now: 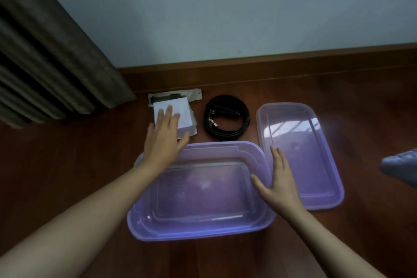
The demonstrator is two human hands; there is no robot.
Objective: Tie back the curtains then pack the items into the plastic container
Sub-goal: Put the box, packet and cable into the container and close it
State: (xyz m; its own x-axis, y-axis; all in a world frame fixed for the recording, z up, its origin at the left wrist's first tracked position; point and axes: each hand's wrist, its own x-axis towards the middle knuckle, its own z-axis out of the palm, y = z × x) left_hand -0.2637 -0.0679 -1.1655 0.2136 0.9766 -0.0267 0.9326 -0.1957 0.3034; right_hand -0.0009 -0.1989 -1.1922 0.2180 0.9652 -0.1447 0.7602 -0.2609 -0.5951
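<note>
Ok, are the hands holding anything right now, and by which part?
Nothing is held. The left hand is open over the white box; the right hand lies flat at the purple container, on its right rim.

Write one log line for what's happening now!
left hand: open, over box | right hand: open, by tub rim | cable, lid: on floor | tub: empty
</note>
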